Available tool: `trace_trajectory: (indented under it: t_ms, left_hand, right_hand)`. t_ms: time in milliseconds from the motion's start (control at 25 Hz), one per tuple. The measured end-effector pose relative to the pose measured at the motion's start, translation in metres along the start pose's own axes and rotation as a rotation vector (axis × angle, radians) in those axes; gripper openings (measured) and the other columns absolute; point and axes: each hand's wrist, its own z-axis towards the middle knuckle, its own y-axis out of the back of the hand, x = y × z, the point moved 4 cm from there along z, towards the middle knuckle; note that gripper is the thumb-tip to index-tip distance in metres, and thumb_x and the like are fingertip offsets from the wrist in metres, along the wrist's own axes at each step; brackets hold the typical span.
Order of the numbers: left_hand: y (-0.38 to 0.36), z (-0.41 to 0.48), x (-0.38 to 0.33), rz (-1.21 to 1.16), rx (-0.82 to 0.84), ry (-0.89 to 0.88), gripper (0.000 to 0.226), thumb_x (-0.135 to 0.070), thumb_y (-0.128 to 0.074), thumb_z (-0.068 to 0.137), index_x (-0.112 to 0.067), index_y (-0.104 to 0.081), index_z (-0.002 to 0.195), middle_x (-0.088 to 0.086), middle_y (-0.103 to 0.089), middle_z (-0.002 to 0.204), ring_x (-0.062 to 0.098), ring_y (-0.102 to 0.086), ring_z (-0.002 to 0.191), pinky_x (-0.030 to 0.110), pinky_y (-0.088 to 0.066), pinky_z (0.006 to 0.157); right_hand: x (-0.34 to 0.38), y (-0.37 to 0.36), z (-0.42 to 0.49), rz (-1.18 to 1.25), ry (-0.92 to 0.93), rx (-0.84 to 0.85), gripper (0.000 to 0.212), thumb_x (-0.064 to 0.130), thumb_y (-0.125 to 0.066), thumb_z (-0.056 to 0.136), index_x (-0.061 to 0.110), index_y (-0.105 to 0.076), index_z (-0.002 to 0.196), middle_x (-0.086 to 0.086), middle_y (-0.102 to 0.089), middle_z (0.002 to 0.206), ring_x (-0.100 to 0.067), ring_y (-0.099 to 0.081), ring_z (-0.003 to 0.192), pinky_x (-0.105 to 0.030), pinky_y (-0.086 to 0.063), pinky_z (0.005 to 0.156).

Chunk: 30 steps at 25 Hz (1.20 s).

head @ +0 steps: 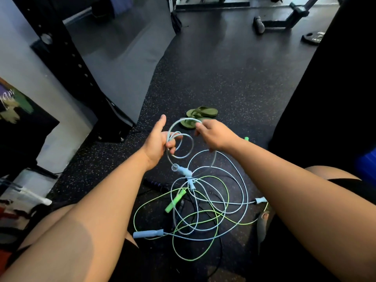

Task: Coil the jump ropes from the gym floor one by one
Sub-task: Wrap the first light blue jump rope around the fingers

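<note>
Blue rope [184, 171] is held above the floor [223, 78]. Gathered loops are gripped in the left hand [156, 141]; a further length is pinched by the right hand [215, 135], apparently to form another loop. Its remainder is tangled with a green rope [175, 202].

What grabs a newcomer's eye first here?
At centre, the left hand grips gathered loops of a light blue jump rope while the right hand pinches the next loop. Below lies a tangle of blue and green ropes on the dark floor, with green sandals just beyond the hands.
</note>
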Motion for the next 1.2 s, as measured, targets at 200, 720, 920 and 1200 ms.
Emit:
trace_trajectory:
  t_ms: [200, 720, 920, 1200]
  left_hand:
    - [-0.005, -0.003, 0.002, -0.09, 0.076, 0.083, 0.092, -0.08, -0.021, 0.09, 0.002, -0.064, 0.102, -0.001, -0.027, 0.058, 0.018, -0.033, 0.056, 0.033, -0.031, 0.066]
    - [-0.005, -0.011, -0.002, -0.139, 0.24, 0.18, 0.087, -0.088, -0.026, 0.08, -0.009, -0.061, 0.088, -0.003, -0.023, 0.057, 0.017, -0.024, 0.049, 0.039, -0.041, 0.081]
    - [-0.012, -0.022, -0.008, -0.286, 0.331, 0.15, 0.083, -0.088, -0.026, 0.079, -0.01, -0.054, 0.082, -0.004, -0.023, 0.055, 0.016, -0.026, 0.046, 0.034, -0.048, 0.076]
    - [-0.022, -0.031, -0.014, -0.563, 0.402, 0.096, 0.095, -0.095, -0.033, 0.069, -0.006, -0.056, 0.094, -0.005, -0.035, 0.054, 0.013, -0.031, 0.046, 0.033, -0.042, 0.069]
  right_hand:
    - [-0.042, -0.016, 0.007, -0.342, -0.251, 0.165, 0.039, 0.034, -0.049, 0.098, 0.009, -0.05, 0.128, -0.015, -0.062, 0.128, -0.034, -0.06, 0.114, -0.037, -0.049, 0.091]
    - [-0.01, -0.025, 0.003, 0.427, 0.159, 0.142, 0.016, 0.027, -0.062, 0.097, 0.023, -0.068, 0.083, -0.01, -0.055, 0.073, -0.021, -0.048, 0.067, -0.04, -0.044, 0.065]
    - [-0.005, -0.028, 0.006, 0.365, 0.173, 0.083, 0.022, 0.025, -0.059, 0.099, 0.024, -0.062, 0.078, -0.004, -0.052, 0.069, -0.018, -0.045, 0.064, -0.034, -0.039, 0.061]
    - [-0.005, -0.026, 0.006, 0.456, 0.182, -0.009, 0.023, 0.026, -0.059, 0.099, 0.025, -0.063, 0.077, -0.001, -0.053, 0.068, -0.016, -0.046, 0.063, -0.034, -0.042, 0.061]
